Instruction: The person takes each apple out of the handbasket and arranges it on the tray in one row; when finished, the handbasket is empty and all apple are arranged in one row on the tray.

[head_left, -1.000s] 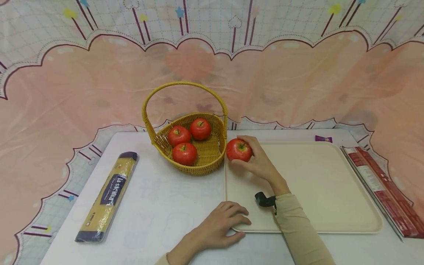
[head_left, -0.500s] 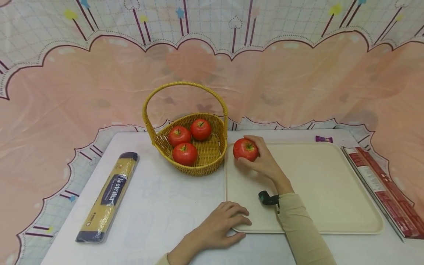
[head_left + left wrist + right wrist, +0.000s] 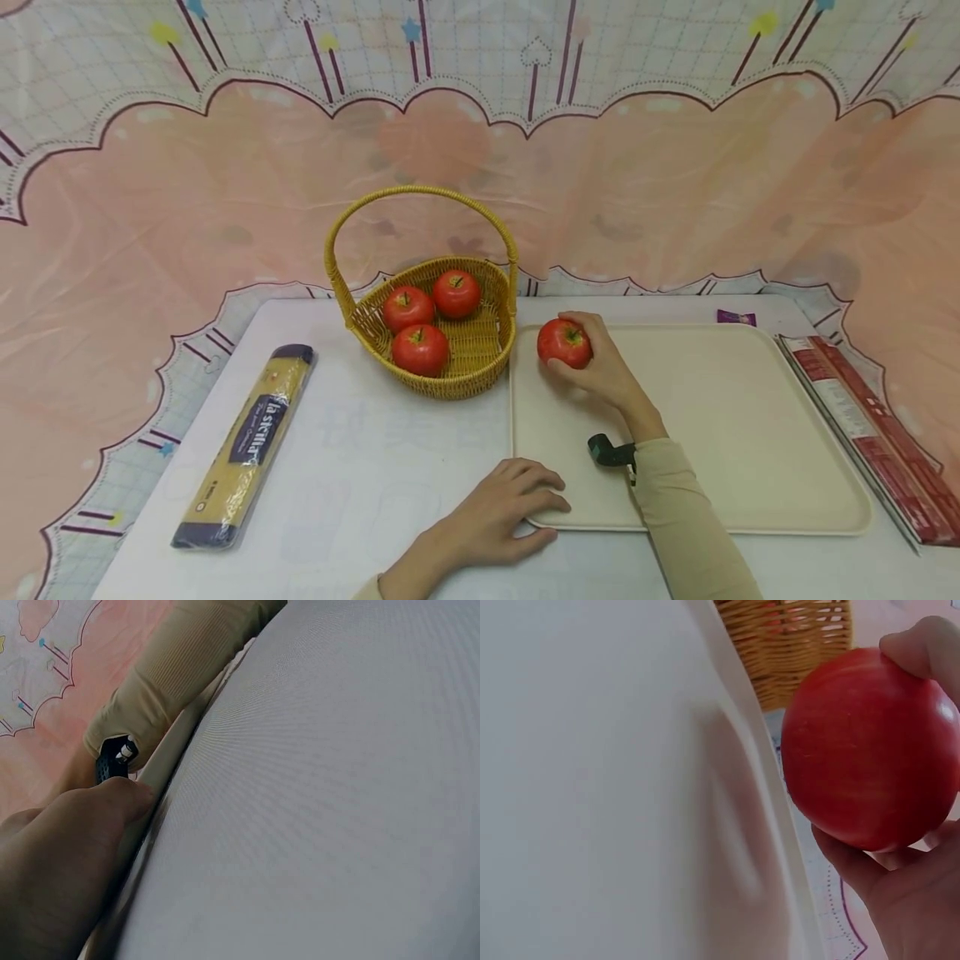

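Note:
My right hand [image 3: 609, 373] grips a red apple [image 3: 564, 343] over the left back part of the beige tray [image 3: 742, 425]. In the right wrist view the apple [image 3: 870, 750] sits between thumb and fingers, apart from the tray, which bears a shadow. Left of it stands a yellow wicker basket [image 3: 457, 387] with a tall handle. Three more red apples lie inside, one of them at the front [image 3: 421, 350]. My left hand [image 3: 506, 512] rests at the tray's near left corner with loose, spread fingers, holding nothing. In the left wrist view only part of that hand [image 3: 67, 847] shows.
A pack of spaghetti [image 3: 247, 446] lies on the white table [image 3: 360, 483] at the left. Along the tray's right side is a long red and silver package [image 3: 870, 433]. A small purple wrapper [image 3: 737, 317] lies behind the tray. A patterned cloth [image 3: 675, 192] hangs at the back.
My right hand has carried the apple a short way right, from close beside the basket's right side to farther over the tray. The left hand has stayed in place.

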The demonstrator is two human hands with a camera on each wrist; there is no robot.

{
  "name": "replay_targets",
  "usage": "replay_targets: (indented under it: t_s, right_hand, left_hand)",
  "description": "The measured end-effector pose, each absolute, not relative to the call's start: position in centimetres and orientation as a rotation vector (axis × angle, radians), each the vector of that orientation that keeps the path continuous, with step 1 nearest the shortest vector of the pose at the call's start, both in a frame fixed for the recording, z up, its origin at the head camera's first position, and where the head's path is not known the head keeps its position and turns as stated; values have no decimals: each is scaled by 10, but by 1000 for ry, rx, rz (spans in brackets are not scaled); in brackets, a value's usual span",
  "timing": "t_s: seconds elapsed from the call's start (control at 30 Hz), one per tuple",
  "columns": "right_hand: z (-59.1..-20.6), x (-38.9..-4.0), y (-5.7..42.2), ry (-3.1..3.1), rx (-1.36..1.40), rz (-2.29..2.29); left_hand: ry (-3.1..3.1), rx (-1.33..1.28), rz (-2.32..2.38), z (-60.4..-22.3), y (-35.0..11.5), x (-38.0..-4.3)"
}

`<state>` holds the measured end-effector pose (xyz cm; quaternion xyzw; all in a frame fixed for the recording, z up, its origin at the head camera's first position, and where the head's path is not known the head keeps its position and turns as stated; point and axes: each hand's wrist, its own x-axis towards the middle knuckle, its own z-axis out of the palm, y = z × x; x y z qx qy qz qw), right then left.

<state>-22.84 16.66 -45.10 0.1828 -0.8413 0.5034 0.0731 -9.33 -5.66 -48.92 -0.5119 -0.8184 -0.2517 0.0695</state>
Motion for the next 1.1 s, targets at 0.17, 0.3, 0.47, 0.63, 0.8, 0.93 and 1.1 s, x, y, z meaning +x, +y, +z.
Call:
replay_targets:
  t_s: [0.17, 0.3, 0.47, 0.63, 0.8, 0.93, 1.1]
  right_hand:
    - [-454, -232, 168, -2533, 533, 1474]
    - [-456, -234, 169, -2539, 512, 1452]
    - [-458, -234, 171, -2569, 448, 1438]
    - [-460, -234, 174, -2581, 405, 1443]
    - [-460, -235, 176, -2609, 386, 1447]
    - [-458, -234, 178, -2642, 345, 1452]
    - [-455, -233, 178, -2698, 252, 1462]
  left_hand:
    - [-2440, -1535, -774, -490, -56, -95]
    - [-2431, -1527, -771, -491, -56, -95]
    - [-2435, -1524, -775, -491, -56, -95]
    - [-2431, -1526, -778, -491, -56, -95]
    - [-2439, -1526, -773, -490, -56, -95]
    - [-2453, -1530, -779, -488, -55, -95]
    - [-2469, -1534, -784, -487, -56, -95]
